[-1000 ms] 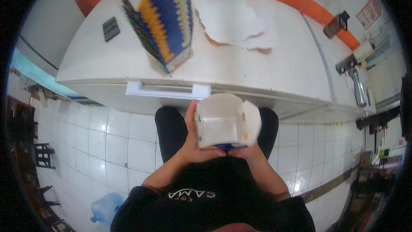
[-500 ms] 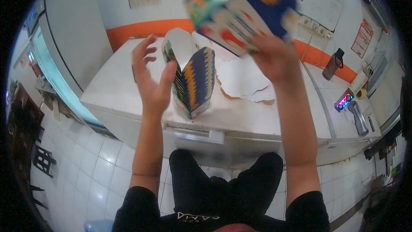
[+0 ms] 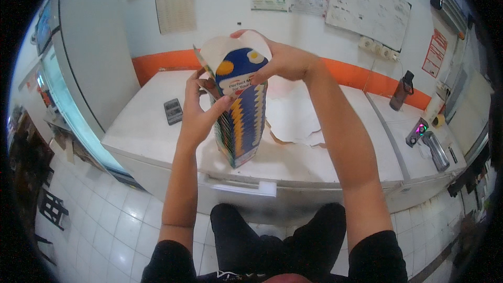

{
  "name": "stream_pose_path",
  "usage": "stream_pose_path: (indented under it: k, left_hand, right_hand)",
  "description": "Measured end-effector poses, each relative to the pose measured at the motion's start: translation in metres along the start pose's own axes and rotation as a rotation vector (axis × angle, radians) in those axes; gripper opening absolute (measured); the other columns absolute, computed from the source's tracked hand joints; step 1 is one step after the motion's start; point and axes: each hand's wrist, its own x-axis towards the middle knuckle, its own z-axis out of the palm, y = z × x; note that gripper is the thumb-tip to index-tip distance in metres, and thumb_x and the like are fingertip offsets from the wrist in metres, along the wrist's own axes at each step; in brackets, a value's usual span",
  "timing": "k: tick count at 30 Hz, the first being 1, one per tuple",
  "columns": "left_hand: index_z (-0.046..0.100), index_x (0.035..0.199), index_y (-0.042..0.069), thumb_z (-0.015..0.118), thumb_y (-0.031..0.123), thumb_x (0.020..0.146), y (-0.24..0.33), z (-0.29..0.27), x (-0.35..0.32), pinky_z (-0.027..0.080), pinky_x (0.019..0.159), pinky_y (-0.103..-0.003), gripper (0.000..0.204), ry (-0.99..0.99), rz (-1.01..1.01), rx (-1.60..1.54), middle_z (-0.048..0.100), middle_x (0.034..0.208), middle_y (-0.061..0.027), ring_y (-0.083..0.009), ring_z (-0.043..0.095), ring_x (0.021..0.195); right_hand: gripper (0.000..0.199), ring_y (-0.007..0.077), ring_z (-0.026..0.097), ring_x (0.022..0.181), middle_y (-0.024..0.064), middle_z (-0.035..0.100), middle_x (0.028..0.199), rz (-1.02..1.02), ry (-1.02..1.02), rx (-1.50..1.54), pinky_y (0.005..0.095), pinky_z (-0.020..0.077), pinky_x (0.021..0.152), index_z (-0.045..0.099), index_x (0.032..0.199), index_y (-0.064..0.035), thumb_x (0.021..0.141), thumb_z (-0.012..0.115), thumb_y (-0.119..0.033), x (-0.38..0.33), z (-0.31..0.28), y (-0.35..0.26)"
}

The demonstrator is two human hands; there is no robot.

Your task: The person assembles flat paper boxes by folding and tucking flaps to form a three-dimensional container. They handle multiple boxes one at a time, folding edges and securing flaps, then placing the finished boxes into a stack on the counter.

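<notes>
A blue printed paper food carton point(image 3: 243, 139) with yellow zigzags stands upright on the white worktop, its green-striped side turned left. At its top sits a second printed carton piece point(image 3: 230, 68), blue with yellow spots and a pale band, its rounded white flap raised. Whether it sits inside or behind the lower carton I cannot tell. My right hand point(image 3: 285, 63) grips the upper piece at its right edge, thumb in front, fingers behind. On the left, my left hand point(image 3: 201, 118) holds the cartons' side, thumb on the front where the two meet; its other fingers are partly hidden.
White sheets with ragged brown edges point(image 3: 293, 112) lie right of the cartons. A phone point(image 3: 173, 111) rests to the left. Farther right are a dark bottle point(image 3: 402, 90), a lit speaker point(image 3: 417, 131) and a clear container point(image 3: 436, 151). A white handle point(image 3: 259, 188) juts from the worktop's front.
My right hand has brought the upper carton piece down and left from the air onto the standing carton. My left hand, open beside it before, now grips the side.
</notes>
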Motion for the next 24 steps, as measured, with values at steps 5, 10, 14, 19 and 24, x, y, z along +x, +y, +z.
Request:
stream_pose_path:
  k: [5, 10, 14, 19, 24]
  left_hand:
    - [0.052, 0.126, 0.000, 0.089, 0.037, 0.077, 0.017, 0.009, -0.003, 0.044, 0.103, -0.039, 0.072, 0.003, -0.068, -0.069, 0.054, 0.131, -0.0169, -0.0261, 0.055, 0.118]
    - [0.045, 0.136, 0.000, 0.092, 0.045, 0.070, 0.023, 0.008, -0.002, 0.044, 0.102, -0.039, 0.093, 0.045, -0.095, 0.067, 0.055, 0.127, -0.0158, -0.0276, 0.053, 0.120]
    - [0.045, 0.136, 0.001, 0.092, 0.045, 0.068, 0.031, 0.006, -0.008, 0.044, 0.102, -0.039, 0.094, 0.037, -0.091, 0.124, 0.055, 0.128, -0.0163, -0.0279, 0.053, 0.120]
    - [0.045, 0.136, 0.000, 0.094, 0.040, 0.066, 0.051, 0.010, -0.017, 0.043, 0.103, -0.039, 0.094, 0.005, 0.013, 0.112, 0.055, 0.127, -0.0157, -0.0274, 0.054, 0.116]
    - [0.035, 0.144, 0.003, 0.098, 0.039, 0.062, 0.048, 0.025, -0.033, 0.040, 0.108, -0.040, 0.109, -0.001, 0.197, 0.201, 0.042, 0.142, -0.0181, -0.0296, 0.045, 0.128]
  right_hand:
    - [0.105, 0.0276, 0.056, 0.127, 0.0152, 0.060, 0.138, 0.202, -0.219, -0.131, 0.0399, 0.0446, 0.112, 0.031, 0.156, -0.0102, 0.070, 0.090, -0.006, -0.007, -0.009, -0.028]
    - [0.067, 0.0310, 0.061, 0.122, 0.0199, 0.065, 0.131, 0.163, 0.076, -0.855, 0.0383, 0.0483, 0.106, 0.058, 0.138, 0.0015, 0.080, 0.081, -0.022, -0.004, -0.013, -0.076]
    - [0.033, 0.0281, 0.070, 0.095, 0.0201, 0.074, 0.102, 0.154, -0.003, -0.868, 0.0390, 0.0531, 0.086, 0.074, 0.102, 0.0066, 0.089, 0.067, -0.023, 0.021, 0.002, -0.114]
    - [0.069, 0.0294, 0.064, 0.112, 0.0168, 0.068, 0.124, 0.621, -0.513, -0.870, 0.0385, 0.0521, 0.100, 0.064, 0.132, 0.0012, 0.069, 0.087, -0.015, 0.069, 0.038, -0.073]
    - [0.050, 0.0268, 0.068, 0.095, 0.0115, 0.073, 0.110, 0.322, -0.614, -1.078, 0.0408, 0.0564, 0.086, 0.072, 0.122, -0.0137, 0.075, 0.086, -0.024, 0.046, 0.042, -0.061]
